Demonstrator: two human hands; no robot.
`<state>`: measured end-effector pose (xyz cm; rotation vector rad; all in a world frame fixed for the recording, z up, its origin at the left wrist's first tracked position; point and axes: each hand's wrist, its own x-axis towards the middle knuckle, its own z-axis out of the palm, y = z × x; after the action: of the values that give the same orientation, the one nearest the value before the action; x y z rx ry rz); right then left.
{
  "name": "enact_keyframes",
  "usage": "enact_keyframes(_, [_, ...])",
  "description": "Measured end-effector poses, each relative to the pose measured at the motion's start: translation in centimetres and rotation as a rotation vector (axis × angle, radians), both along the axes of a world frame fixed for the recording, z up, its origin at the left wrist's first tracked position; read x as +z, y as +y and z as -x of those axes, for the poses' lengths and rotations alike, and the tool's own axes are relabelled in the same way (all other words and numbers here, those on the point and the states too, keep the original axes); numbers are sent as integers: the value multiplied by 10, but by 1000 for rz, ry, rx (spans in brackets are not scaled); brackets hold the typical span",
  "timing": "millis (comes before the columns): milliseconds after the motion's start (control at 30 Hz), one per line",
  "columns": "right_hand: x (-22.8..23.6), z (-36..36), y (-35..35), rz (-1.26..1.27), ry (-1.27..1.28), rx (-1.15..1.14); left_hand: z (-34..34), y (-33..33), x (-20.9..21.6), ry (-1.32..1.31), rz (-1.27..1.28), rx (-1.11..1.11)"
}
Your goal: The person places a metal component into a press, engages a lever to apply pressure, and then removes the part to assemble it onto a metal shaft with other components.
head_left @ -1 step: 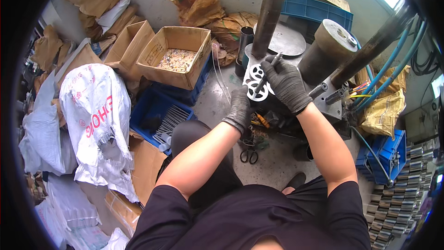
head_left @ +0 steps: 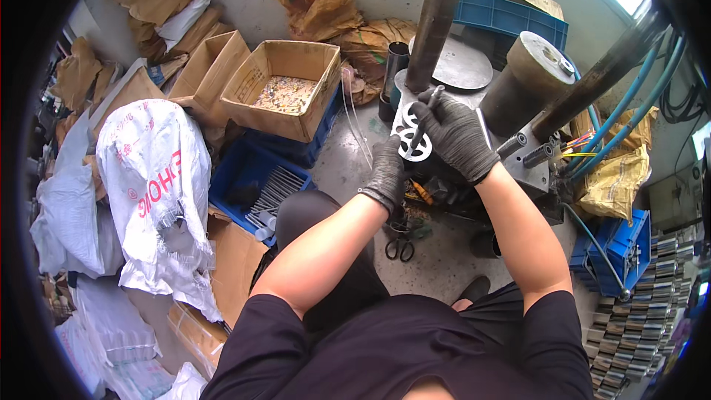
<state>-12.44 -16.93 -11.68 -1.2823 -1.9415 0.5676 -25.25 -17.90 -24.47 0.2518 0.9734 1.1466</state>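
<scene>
My right hand (head_left: 458, 137), in a dark grey work glove, is closed around a slim metal rod (head_left: 418, 135). The rod's upper end sticks out above the fingers and its lower end points down at a white round part with spoke-like openings (head_left: 424, 150). A second white spoked part (head_left: 407, 114) lies just beyond, partly covered by my right fingers. My left hand (head_left: 386, 170), gloved alike, is closed at the left edge of the nearer white part; its fingertips are partly hidden. Both white parts are at the front of a metal machine base (head_left: 527, 170).
Dark steel columns (head_left: 438, 22) and a thick cylinder (head_left: 529, 78) rise from the base. Black-handled scissors (head_left: 400, 250) hang below my hands. At left stand a carton of small pieces (head_left: 285, 96), a blue crate with metal rods (head_left: 255, 155) and a white sack (head_left: 155, 178). Stacked metal parts (head_left: 644, 311) lie right.
My right hand and the rod have shifted slightly left over the white parts, covering more of them. My left hand stays almost in place.
</scene>
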Motion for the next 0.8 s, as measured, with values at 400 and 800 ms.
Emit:
enact_keyframes(400, [-4,7,9,312,242,-70,-7,19,-3,-44,-23,66])
enact_keyframes(800, [-27,-12,-32,86,365,67,-4,-1,27,-156,-24,65])
